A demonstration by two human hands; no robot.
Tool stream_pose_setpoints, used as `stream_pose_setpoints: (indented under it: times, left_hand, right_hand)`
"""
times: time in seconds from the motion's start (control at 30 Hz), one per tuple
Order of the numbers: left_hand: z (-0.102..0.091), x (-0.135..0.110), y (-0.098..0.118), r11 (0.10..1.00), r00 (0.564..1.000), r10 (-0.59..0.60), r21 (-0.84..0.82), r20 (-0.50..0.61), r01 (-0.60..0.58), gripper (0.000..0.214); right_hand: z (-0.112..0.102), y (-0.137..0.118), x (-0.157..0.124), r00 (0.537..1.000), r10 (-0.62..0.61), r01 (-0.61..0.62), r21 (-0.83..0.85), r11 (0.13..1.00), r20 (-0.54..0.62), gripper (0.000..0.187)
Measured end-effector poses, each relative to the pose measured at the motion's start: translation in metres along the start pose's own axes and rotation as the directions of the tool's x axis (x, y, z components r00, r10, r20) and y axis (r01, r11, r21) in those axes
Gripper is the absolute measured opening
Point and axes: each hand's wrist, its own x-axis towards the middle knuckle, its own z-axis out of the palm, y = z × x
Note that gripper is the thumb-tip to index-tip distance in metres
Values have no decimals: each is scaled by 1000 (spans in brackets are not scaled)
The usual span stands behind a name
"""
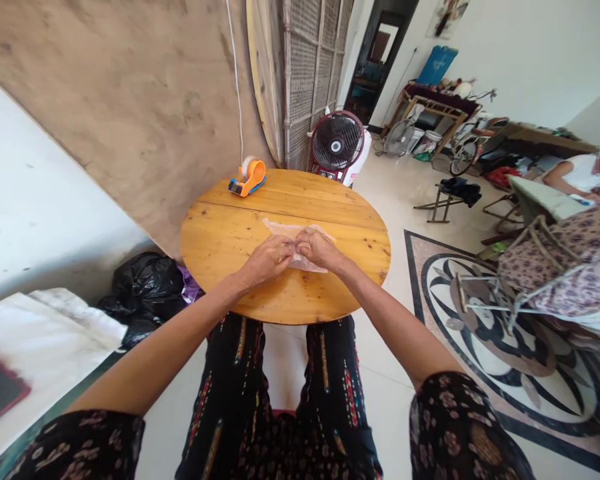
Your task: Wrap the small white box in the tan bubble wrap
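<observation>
On the round wooden table (pixel 215 267) lies a thin clear plastic bag or sheet (pixel 310 265), crumpled and partly covered by my hands. My left hand (pixel 271 257) has its fingers closed on the plastic near its middle. Right beside it, my right hand (pixel 320 248) pinches the plastic too, and the fingertips of both hands meet. Whether anything small sits between the fingers is hidden. An orange tape dispenser (pixel 253 177) with a roll of clear tape stands at the table's far left edge.
Behind the table stands a dark red and white fan (pixel 337 143). Black plastic bags (pixel 147 280) lie on the left. To the right, another person (pixel 580 177) sits by a small table; a chair (pixel 535 267) with patterned cloth is nearer. A folding stool (pixel 443 200) stands behind.
</observation>
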Motion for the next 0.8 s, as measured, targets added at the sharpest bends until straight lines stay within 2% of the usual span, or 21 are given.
stream_pose_setpoints:
  times: [0.1, 0.23, 0.37, 0.43, 0.5, 0.67, 0.8]
  left_hand:
    - [0, -2, 0, 999, 1000, 24, 32, 0, -24, 18]
    - [-3, -1, 1, 996, 996, 65, 54, 60, -68, 19]
    - [-7, 4, 2, 991, 985, 121, 45, 125, -127, 20]
    - [-9, 5, 2, 989, 980, 139, 37, 144, -146, 20]
    - [-10, 7, 2, 986, 976, 154, 45, 151, -162, 20]
    - [-12, 9, 2, 977, 969, 171, 95, 178, -190, 20]
    - [-12, 9, 1, 976, 964, 172, 96, 202, -194, 19]
  right_hand:
    - [1, 2, 2, 1000, 28, -28, -13, 1000, -13, 18]
    - [-7, 1, -6, 997, 63, -64, -16, 998, -47, 20]
    - [-18, 1, -36, 978, 69, -61, 47, 997, -196, 12]
    - [-18, -1, -55, 950, 135, -125, 55, 991, -280, 11]
    - [-15, -4, -72, 924, 225, -220, 51, 974, -309, 11]
    - [-3, -10, -87, 835, 515, -508, 89, 857, -195, 30]
    - [2, -8, -76, 792, 603, -570, 234, 787, -98, 37]
